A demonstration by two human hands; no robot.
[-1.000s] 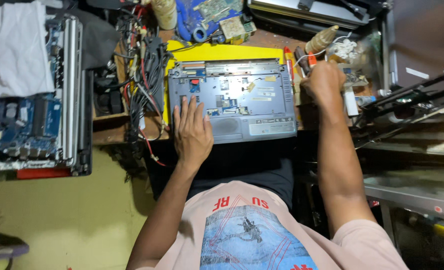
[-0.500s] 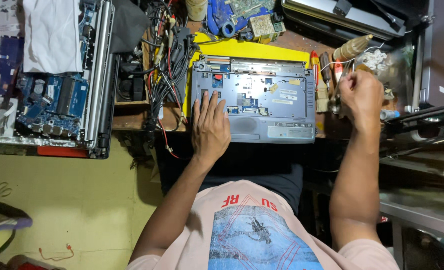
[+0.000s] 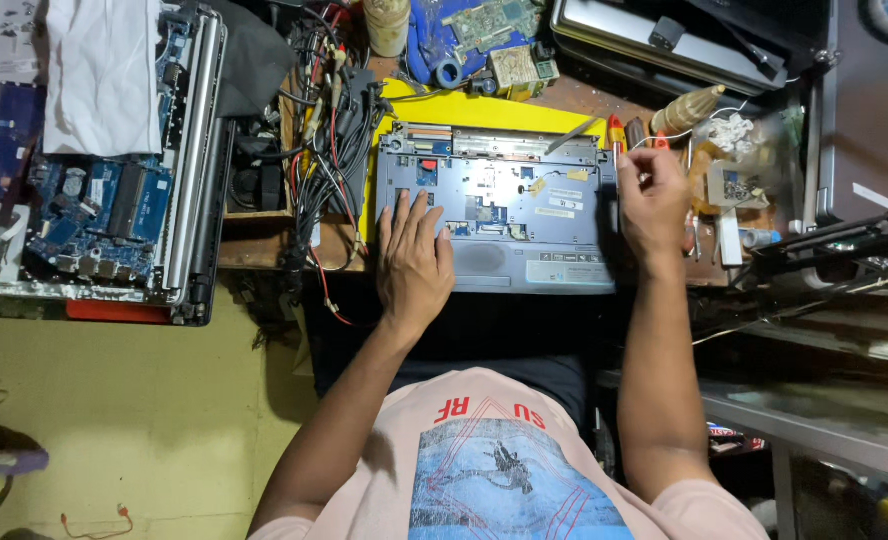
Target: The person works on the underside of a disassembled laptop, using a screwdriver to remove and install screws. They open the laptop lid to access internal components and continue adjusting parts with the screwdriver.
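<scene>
Left hand flat on opened laptop

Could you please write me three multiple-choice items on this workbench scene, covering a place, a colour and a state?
1. Where does the left hand rest?
A. on the opened laptop base
B. on the floor
C. on the white cloth

2. What colour is the mat under the laptop base?
A. green
B. yellow
C. black

3. How is the laptop base?
A. lid closed
B. wrapped in plastic
C. keyboard off, insides exposed

Answers: 1 A, the palm lies flat on its lower left part. 2 B, yellow shows along its top edge. 3 C, bare internal parts show where keys would be.
</scene>
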